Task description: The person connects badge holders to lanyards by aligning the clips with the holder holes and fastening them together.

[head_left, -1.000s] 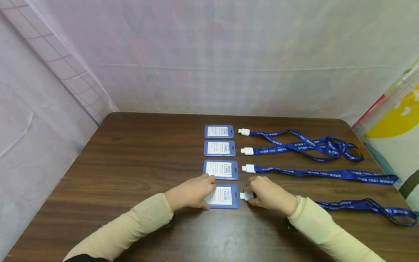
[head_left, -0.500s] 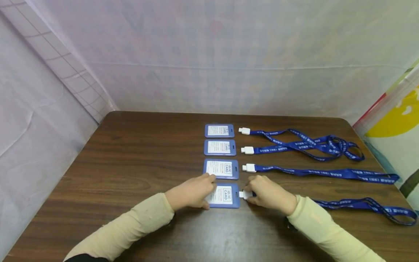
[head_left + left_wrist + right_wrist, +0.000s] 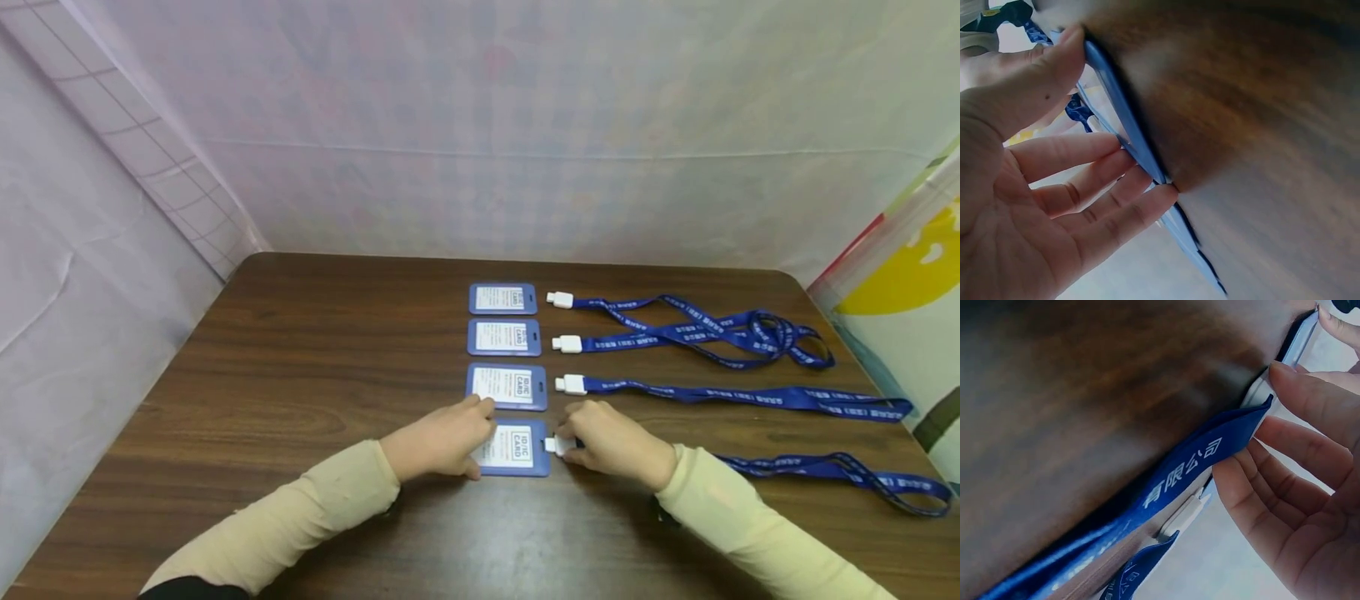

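In the head view, the front blue ID card holder (image 3: 517, 450), with a white card inside, lies flat on the table. My left hand (image 3: 442, 435) grips its left end, thumb on the near edge and fingers on the far one; the left wrist view shows the holder's blue edge (image 3: 1124, 106) between them. My right hand (image 3: 618, 443) pinches the white clip (image 3: 557, 446) of the front lanyard (image 3: 832, 467). The clip's tip overlaps the holder's slotted right end. Under the right palm, part of the blue strap is hidden; the right wrist view shows the strap (image 3: 1191, 459) running from the clip.
Behind the front holder, more blue card holders (image 3: 506, 387) lie in a column. Each faces a white clip (image 3: 572, 384) on a blue lanyard (image 3: 750, 398); the two rearmost straps cross. The brown table (image 3: 300, 350) ends at a pale curtain (image 3: 487, 125).
My right hand has moved the white clip slightly left, from a small gap to the card holder's slotted end. My left hand has kept its grip in place.
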Action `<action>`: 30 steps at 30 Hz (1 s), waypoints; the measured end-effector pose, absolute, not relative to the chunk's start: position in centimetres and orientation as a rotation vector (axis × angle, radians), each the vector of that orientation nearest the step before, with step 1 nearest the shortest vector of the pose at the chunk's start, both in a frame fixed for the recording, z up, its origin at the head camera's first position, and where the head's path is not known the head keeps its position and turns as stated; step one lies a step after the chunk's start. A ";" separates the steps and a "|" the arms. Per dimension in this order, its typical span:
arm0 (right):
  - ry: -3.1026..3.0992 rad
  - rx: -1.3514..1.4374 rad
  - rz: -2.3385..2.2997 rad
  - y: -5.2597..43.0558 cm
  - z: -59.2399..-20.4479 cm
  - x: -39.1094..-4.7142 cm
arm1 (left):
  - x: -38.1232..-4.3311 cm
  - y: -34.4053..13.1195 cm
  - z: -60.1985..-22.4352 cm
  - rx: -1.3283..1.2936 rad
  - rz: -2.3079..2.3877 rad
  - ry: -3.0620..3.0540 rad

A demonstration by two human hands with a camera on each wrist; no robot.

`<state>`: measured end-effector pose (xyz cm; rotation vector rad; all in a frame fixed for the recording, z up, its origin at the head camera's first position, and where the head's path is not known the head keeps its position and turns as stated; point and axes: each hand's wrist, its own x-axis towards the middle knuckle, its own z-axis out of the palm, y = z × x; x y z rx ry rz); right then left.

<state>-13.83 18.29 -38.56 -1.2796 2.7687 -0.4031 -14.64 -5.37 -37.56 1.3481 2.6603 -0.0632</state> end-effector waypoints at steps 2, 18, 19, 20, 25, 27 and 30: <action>2.766 -1.279 -0.405 18.3 -38.5 -13.8 | -14.6 -5.3 -37.6 1.348 -0.065 2.658; 2.786 -1.378 -0.313 17.9 -38.5 -13.8 | -14.6 -5.3 -37.4 1.332 -0.067 2.660; 2.784 -1.378 -0.316 17.9 -38.5 -13.8 | -14.6 -5.3 -37.4 1.337 -0.074 2.661; 2.782 -1.379 -0.317 17.9 -38.4 -13.8 | -14.7 -5.2 -37.4 1.343 -0.082 2.661; 2.772 -1.393 -0.331 17.9 -38.4 -13.9 | -14.7 -5.1 -37.4 1.360 -0.137 2.663; 2.770 -1.393 -0.336 17.9 -38.5 -13.9 | -14.7 -5.1 -37.4 1.356 -0.143 2.661; 2.772 -1.394 -0.337 17.9 -38.6 -13.9 | -14.6 -5.1 -37.4 1.348 -0.144 2.657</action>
